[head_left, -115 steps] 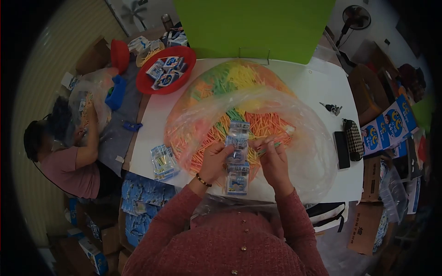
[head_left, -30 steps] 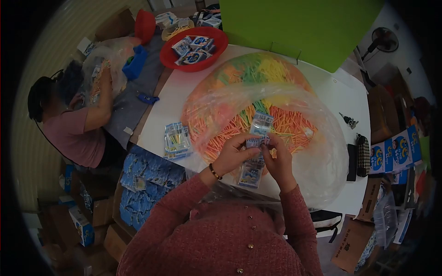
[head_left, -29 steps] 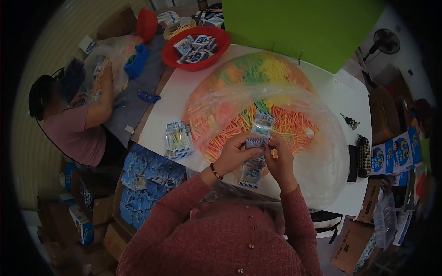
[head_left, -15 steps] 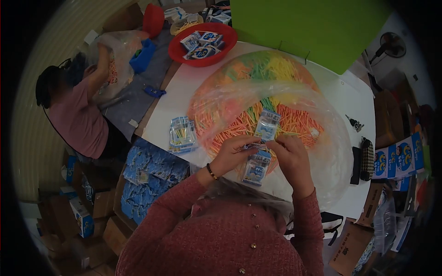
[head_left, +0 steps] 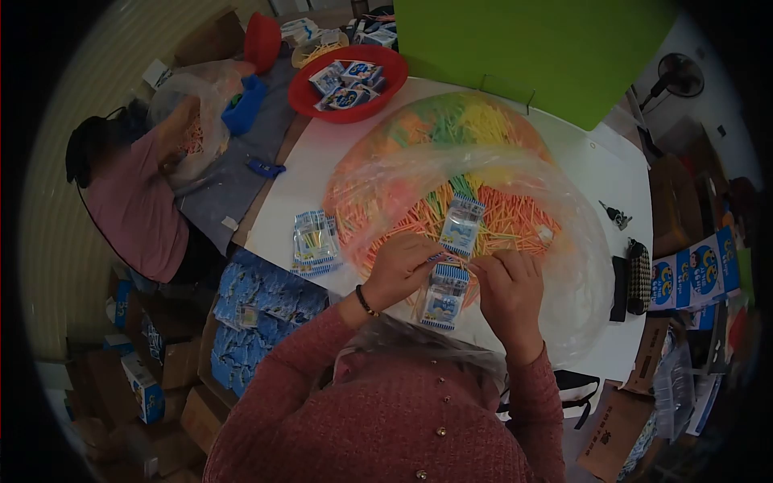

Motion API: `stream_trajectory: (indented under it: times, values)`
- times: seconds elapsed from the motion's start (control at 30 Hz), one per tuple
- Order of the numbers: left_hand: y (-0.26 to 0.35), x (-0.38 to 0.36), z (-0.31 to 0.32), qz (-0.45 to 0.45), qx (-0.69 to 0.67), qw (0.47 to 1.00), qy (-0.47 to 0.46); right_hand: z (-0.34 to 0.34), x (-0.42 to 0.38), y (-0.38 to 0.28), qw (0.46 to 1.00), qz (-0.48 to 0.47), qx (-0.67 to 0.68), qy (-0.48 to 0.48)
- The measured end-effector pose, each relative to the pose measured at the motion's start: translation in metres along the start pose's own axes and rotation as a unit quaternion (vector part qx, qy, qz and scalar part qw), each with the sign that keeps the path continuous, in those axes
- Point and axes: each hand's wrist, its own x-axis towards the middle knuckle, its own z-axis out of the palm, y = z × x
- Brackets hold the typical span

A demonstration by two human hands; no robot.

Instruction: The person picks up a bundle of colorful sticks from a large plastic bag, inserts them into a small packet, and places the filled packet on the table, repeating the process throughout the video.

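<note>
My left hand [head_left: 400,270], with a dark beaded bracelet at its wrist, is closed on a small blue-and-white packet, mostly hidden by the fingers. Its other edge meets my right hand [head_left: 509,294], whose thumb and fingers are pinched together; what they grip is too small to name. One blue-and-white packet [head_left: 462,225] lies just beyond the hands on the pile of coloured sticks [head_left: 515,211]. Another packet [head_left: 444,299] lies just below them. To the left, several filled packets [head_left: 315,240] are stacked at the table edge. Clear plastic film [head_left: 576,278] surrounds the pile.
A red basin [head_left: 394,80] of packets stands behind. At the left a person [head_left: 129,197] reaches into a plastic bag. A box of blue wrappers [head_left: 258,322] sits left below the table. Keys [head_left: 616,216] and a checkered pouch [head_left: 638,278] lie at the right.
The fingers of my right hand have shifted slightly around the packet's edge. The whole view has moved a little, and the person at the left has shifted an arm.
</note>
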Motion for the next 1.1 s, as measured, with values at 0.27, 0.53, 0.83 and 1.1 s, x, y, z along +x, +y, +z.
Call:
stream_trajectory:
  times: [0.27, 0.53, 0.83, 1.1]
  values:
    - [-0.036, -0.028, 0.004, -0.201, -0.254, 0.945, 0.046, -0.036, -0.003, -0.005, 0.976, 0.125, 0.176, 0.033]
    - [-0.044, -0.046, 0.02, -0.171, -0.314, 0.934, -0.002, 0.019, -0.014, 0.001, 0.973, 0.115, 0.2, 0.002]
    - [-0.047, -0.037, 0.029, -0.19, -0.304, 0.933, -0.011, 0.042, 0.009, 0.007, 0.991, -0.05, 0.08, -0.094]
    - [-0.045, -0.027, 0.023, -0.122, -0.257, 0.959, -0.005, 0.038, 0.016, 0.012, 0.982, 0.049, 0.184, -0.012]
